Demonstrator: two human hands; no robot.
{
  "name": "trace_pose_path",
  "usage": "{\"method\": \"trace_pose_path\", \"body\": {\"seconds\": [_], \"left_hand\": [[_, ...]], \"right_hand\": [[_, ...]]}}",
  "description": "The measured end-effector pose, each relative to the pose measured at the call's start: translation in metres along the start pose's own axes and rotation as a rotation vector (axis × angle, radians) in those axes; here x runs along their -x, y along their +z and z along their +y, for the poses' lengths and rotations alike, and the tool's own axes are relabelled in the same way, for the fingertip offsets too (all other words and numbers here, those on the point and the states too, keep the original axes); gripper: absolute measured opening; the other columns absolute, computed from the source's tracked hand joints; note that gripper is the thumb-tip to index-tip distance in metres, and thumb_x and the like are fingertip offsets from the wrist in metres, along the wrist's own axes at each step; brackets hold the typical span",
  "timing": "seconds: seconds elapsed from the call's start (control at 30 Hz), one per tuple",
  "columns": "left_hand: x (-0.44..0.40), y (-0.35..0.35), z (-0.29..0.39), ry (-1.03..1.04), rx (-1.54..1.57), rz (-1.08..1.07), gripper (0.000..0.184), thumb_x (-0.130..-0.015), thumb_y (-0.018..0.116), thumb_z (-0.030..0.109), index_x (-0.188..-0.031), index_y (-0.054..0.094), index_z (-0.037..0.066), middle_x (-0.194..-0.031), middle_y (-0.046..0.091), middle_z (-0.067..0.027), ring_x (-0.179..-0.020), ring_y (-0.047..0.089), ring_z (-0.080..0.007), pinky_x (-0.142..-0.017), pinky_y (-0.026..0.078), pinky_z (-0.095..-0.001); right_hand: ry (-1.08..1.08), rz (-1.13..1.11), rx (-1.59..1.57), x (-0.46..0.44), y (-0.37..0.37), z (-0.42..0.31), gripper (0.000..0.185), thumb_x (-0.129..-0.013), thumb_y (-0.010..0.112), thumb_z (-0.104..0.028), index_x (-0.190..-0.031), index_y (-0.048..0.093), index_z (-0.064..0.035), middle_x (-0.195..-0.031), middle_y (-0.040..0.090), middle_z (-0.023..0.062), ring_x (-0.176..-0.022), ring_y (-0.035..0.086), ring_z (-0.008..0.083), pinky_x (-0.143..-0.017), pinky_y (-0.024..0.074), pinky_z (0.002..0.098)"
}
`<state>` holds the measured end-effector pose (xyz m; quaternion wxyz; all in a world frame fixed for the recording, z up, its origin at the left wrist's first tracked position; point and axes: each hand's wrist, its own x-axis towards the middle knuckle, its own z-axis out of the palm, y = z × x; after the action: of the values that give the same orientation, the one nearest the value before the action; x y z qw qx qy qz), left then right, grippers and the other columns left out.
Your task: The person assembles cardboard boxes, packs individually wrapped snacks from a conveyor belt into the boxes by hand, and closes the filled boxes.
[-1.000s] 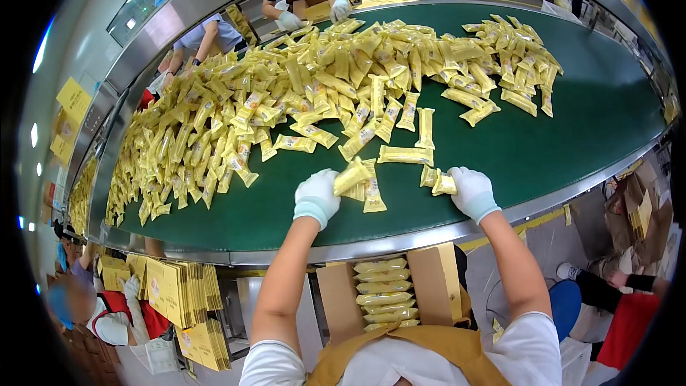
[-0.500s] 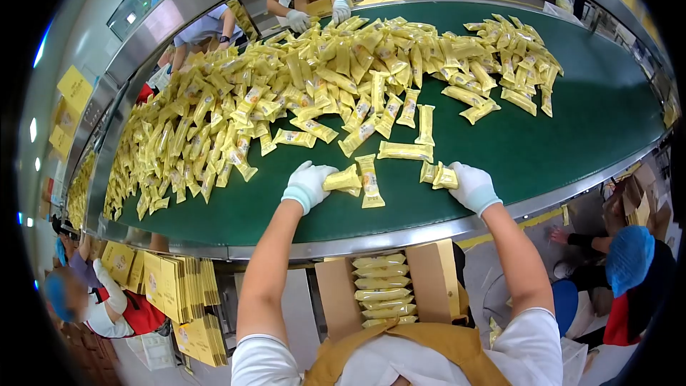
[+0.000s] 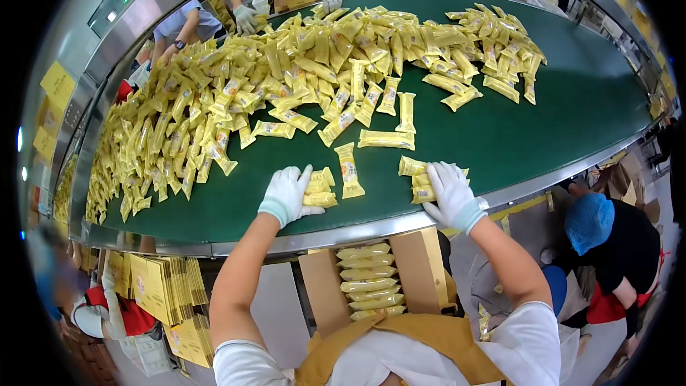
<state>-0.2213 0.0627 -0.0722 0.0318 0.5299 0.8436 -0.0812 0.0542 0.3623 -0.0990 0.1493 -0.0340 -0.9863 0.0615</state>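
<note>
My gloved left hand [image 3: 284, 196] rests on the green belt [image 3: 250, 223], closed round the left side of a few yellow packets [image 3: 320, 187]. To the right, my gloved right hand [image 3: 451, 195] lies over another small group of yellow packets [image 3: 421, 180], its fingers across them. Between the two groups a single packet [image 3: 348, 170] lies nearly upright in view. Behind it another packet [image 3: 386, 139] lies crosswise. Below the belt's edge an open carton [image 3: 317, 293] holds a stacked column of packets [image 3: 369, 283].
A large heap of yellow packets [image 3: 286, 64] covers the belt's far and left parts. Across the belt, a person's gloved hands [image 3: 246, 18] touch the heap. Flat cartons [image 3: 158, 289] stand at lower left. A person in a blue cap [image 3: 589, 223] bends at the right.
The view has shifted, so the belt sits further left and up. Both hands have come down on their packets, now lined up in small groups. The person at the right has come further into view.
</note>
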Motion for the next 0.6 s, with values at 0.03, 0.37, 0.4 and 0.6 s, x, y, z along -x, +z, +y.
{"method": "trace_pose_path", "body": {"seconds": [0.03, 0.37, 0.4, 0.6], "left_hand": [[-0.001, 0.001, -0.001, -0.004, 0.021, 0.018, 0.104, -0.066, 0.076, 0.069, -0.141, 0.048, 0.003, -0.12, 0.056, -0.0165, -0.113, 0.053, -0.0342, -0.105, 0.04, -0.042], [0.024, 0.01, 0.016, -0.059, 0.174, 0.064, 0.095, -0.062, 0.081, 0.061, -0.135, 0.052, 0.007, -0.115, 0.062, -0.0133, -0.112, 0.058, -0.0305, -0.103, 0.038, -0.0464], [0.027, 0.001, 0.022, -0.045, 0.214, 0.044, 0.094, -0.062, 0.081, 0.06, -0.135, 0.053, 0.008, -0.114, 0.062, -0.0138, -0.11, 0.058, -0.0308, -0.101, 0.04, -0.0452], [-0.007, -0.016, 0.053, 0.158, 0.516, -0.025, 0.094, -0.068, 0.08, 0.059, -0.141, 0.048, 0.008, -0.111, 0.062, -0.0168, -0.105, 0.061, -0.0352, -0.093, 0.048, -0.0407]], "right_hand": [[-0.014, -0.012, -0.049, -0.004, -0.003, 0.007, 0.085, -0.074, 0.077, -0.04, -0.139, 0.043, 0.0042, -0.135, 0.049, 0.023, -0.122, 0.05, 0.0363, -0.109, 0.0351, 0.0476], [-0.078, -0.166, -0.067, -0.01, -0.015, 0.023, 0.096, -0.064, 0.084, -0.042, -0.14, 0.045, 0.0, -0.122, 0.058, 0.0178, -0.105, 0.058, 0.0341, -0.095, 0.0448, 0.043], [-0.071, -0.13, -0.071, -0.008, -0.014, 0.021, 0.096, -0.064, 0.084, -0.041, -0.14, 0.044, 0.0003, -0.123, 0.057, 0.018, -0.104, 0.058, 0.034, -0.094, 0.0457, 0.0425], [-0.172, -0.065, -0.088, -0.023, -0.005, 0.0, 0.091, -0.07, 0.079, -0.044, -0.14, 0.043, 0.0008, -0.127, 0.056, 0.0161, -0.101, 0.059, 0.0315, -0.09, 0.0461, 0.0405]]}}
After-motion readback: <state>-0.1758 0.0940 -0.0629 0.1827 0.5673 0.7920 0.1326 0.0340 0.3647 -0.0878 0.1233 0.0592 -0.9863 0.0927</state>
